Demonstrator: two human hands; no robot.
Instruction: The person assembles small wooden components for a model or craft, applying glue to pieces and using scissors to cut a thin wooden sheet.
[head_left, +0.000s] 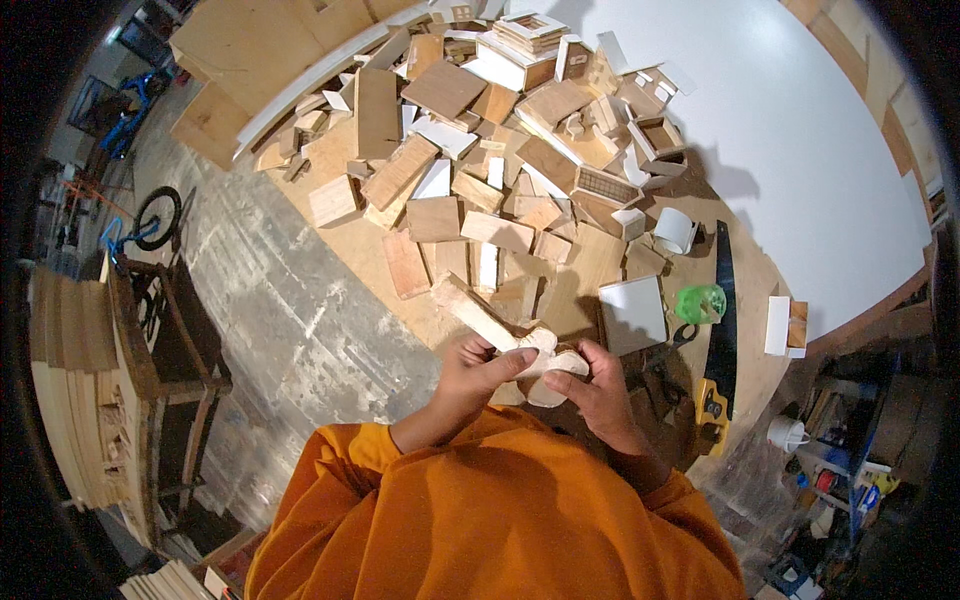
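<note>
At the centre of the frame, a small pale wood piece (548, 362) is clasped by the left hand (470, 380) and right hand (600, 390), both grips closed, just below the scrap wood pile (480, 160).

Offcuts of wood and white board (470, 150) lie heaped across a plywood desk (590, 265) in a workshop. Near the desk's edge sit a roll of white tape (674, 230), a white square panel (633, 314) and a green translucent object (700, 303), with a black-bladed handsaw (722, 300) and its yellow handle just beside them. A blue bicycle (145, 222) stands on the stained concrete floor (290, 330), near stacked boards (70, 390).
</note>
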